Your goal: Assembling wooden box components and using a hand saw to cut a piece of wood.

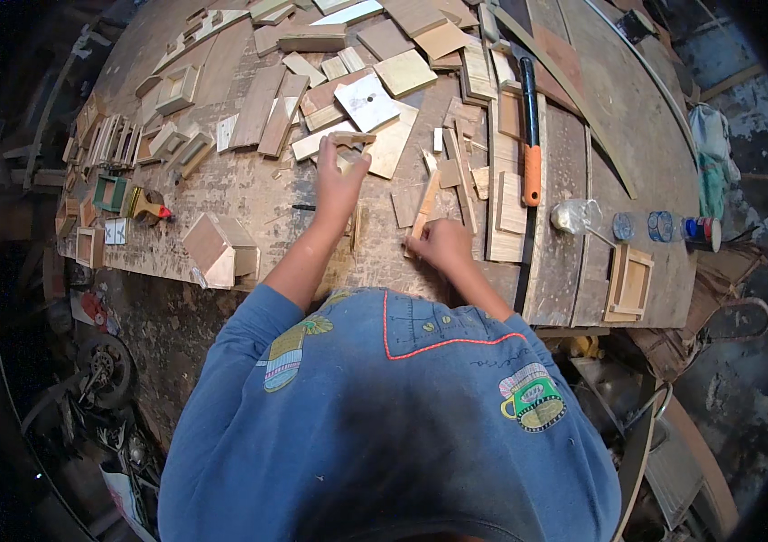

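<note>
My left hand (340, 188) reaches over the middle of the workbench. Its thumb and fingers grip a small wooden piece (352, 138) with a curved notch in its edge. Closer to me, my right hand (445, 244) is closed on the lower end of a narrow wooden strip (424, 206), which slants away over the bench. Loose boards and offcuts lie just beyond both hands, among them a pale square block (367, 101) with a dark hole. A dark pen-like stick (303, 207) rests beside my left wrist.
On the left stand several small wooden boxes, a house-shaped box (221, 246) and a paintbrush (144, 206). To the right lie a long black tool with an orange handle (532, 176), a clear plastic bag (575, 215), a blue-capped bottle (696, 232) and a wooden frame (629, 283) by the bench edge.
</note>
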Demonstrator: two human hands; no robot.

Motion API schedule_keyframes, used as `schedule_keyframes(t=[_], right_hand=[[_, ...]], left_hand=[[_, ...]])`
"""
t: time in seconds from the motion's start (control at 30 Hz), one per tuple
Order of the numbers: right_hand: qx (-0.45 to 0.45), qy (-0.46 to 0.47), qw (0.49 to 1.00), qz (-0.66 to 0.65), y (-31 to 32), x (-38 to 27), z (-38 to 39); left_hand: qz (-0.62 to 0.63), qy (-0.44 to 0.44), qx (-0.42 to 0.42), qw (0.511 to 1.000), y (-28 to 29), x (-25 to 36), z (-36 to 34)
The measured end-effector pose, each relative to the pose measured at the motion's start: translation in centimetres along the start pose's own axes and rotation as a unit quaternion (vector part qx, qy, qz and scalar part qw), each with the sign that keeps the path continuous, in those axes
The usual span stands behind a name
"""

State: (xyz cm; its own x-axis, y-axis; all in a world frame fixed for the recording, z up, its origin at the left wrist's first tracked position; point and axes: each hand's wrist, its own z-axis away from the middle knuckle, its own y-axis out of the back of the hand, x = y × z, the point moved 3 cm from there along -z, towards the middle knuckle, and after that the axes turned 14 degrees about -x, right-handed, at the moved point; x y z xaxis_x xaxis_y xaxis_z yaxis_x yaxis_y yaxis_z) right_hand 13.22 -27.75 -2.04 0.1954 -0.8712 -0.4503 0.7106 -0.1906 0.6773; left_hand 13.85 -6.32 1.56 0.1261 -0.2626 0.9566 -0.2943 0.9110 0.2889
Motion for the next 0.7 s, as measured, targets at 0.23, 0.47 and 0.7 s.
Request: schedule_keyframes(t=[0.23, 0.47, 0.7], right_hand=[[-0.092, 0.19, 0.933, -0.293, -0.1, 1.1, 0.6], [-0.168, 0.255, 0.877, -0.372, 2.2, -0.9, 3.4], [-0.009, 0.178, 0.938, -0.299, 4.1, 3.1, 0.9]], left_hand=[[-0.095, -0.053, -0.066, 0.992, -0.8, 0.4, 4.1], [0.137, 0.05, -0.167, 0.975, -2.1, 2.7, 4.6], [0.227, 0.035, -0.074, 0.971, 0.5, 2.8, 3.3]])
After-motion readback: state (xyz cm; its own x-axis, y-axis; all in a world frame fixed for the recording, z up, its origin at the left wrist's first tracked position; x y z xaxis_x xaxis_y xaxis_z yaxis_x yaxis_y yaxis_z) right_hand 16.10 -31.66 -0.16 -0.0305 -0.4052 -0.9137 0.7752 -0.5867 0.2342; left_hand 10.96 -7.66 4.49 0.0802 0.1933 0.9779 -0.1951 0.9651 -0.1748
